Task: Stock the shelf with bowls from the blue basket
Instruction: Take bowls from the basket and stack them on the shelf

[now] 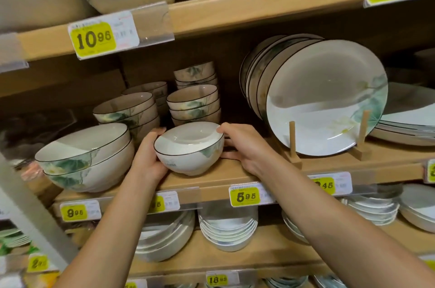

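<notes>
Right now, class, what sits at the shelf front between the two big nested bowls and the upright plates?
In the head view, one small bowl, held by the left hand and right hand.

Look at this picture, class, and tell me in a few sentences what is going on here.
A person is stocking a shop shelf with crockery. Both hands hold a small white bowl at the shelf's front edge: the left hand cups its left side and the right hand grips its right rim. Stacks of matching bowls stand behind it, larger bowls sit to its left, and plates stand on a rack to its right. No basket is in view.
</notes>
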A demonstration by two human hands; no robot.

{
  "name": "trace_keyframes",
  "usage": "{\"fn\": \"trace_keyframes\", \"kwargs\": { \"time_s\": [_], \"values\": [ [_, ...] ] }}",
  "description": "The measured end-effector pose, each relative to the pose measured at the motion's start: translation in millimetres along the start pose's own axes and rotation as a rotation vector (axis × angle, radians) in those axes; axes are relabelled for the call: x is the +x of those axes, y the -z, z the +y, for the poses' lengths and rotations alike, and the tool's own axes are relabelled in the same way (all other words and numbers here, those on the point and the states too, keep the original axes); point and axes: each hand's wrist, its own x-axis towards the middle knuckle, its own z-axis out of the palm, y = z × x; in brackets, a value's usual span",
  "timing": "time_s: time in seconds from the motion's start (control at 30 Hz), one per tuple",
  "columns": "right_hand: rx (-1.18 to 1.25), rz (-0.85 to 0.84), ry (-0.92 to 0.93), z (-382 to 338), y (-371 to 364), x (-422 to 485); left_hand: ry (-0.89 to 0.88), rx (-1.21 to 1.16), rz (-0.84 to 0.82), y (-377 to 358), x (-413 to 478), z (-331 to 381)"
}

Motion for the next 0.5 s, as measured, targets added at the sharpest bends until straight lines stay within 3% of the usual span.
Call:
{"fn": "trace_keyframes", "kwargs": {
  "time_s": [0.07, 0.13, 0.27, 0.4, 0.5],
  "values": [
    [-0.063, 0.044, 0.038, 2, -5, 0, -0.206, -0.025, 0.180, 7, -17, -10],
    [-0.086, 0.056, 0.059, 2, -9, 0, -0.335, 0.042, 0.198, 6, -43, -26],
    [-0.119, 0.058, 0.089, 8, -14, -5, -0.320, 0.171, 0.203, -8, -61, -47],
    [-0.216, 0.024, 0.209, 10, -11, -17, -0.239, 0.136, 0.172, -5, -44, -22],
    [-0.182, 0.045, 0.146, -4, -11, 0, -0.170, 0.150, 0.171, -3, -35, -6]
  ]
}}
